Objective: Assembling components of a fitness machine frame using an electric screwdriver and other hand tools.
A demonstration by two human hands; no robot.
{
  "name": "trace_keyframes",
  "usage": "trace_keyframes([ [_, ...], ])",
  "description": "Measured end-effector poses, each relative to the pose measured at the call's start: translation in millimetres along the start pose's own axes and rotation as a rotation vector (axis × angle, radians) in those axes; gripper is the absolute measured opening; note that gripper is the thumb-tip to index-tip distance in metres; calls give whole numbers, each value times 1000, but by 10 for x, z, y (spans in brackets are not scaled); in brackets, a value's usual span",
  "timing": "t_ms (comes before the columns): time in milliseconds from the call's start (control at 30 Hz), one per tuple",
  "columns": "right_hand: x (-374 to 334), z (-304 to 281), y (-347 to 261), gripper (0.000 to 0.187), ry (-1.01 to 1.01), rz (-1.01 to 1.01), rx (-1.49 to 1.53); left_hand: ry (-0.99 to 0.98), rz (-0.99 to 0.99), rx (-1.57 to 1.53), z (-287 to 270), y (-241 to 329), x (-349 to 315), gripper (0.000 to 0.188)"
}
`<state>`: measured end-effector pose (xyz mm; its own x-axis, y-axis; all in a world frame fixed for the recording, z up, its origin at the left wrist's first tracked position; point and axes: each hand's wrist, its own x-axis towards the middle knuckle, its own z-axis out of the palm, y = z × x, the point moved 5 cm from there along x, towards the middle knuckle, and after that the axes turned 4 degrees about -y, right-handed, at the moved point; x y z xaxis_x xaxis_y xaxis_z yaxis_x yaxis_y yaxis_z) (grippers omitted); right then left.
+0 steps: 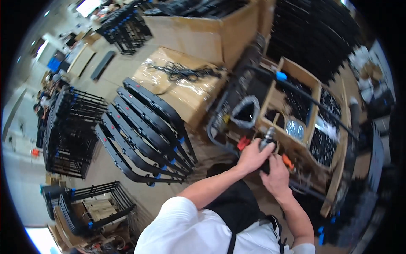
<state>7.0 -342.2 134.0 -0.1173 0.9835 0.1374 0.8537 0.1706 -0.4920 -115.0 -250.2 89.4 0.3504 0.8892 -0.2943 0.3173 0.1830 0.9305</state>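
left hand [252, 156] clenched on power tool [267, 139]; right hand [277, 174] grasping its lower body, just below

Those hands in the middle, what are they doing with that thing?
A person in a white top has both hands on a small power tool in front of a wooden tray with compartments full of small dark parts. The left hand grips the tool's upper part, and the right hand holds it lower down. Black curved metal frames lean in a row to the left.
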Motion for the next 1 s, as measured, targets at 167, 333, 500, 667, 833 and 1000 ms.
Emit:
trace_keyframes([
  [167,-1106,546,-438,80,-253,54,56,71,-60,-2,80,-818,-1303,52],
  [333,-1541,1143,-598,82,-336,129,95,65,-197,3,29,-1592,-1676,57],
  [500,-1419,1468,-648,80,-326,192,123,61,-223,-36,-157,-1773,-1528,52],
  [667,-1338,1589,-705,80,-309,221,136,26,-249,87,-315,-1772,-1442,62],
  [833,-1304,1657,-767,78,-292,258,142,6,-228,111,-407,-1848,-1369,62],
  [1000,-1233,1681,-785,77,-311,322,159,-23,-223,104,-443,-1837,-1315,62],
])
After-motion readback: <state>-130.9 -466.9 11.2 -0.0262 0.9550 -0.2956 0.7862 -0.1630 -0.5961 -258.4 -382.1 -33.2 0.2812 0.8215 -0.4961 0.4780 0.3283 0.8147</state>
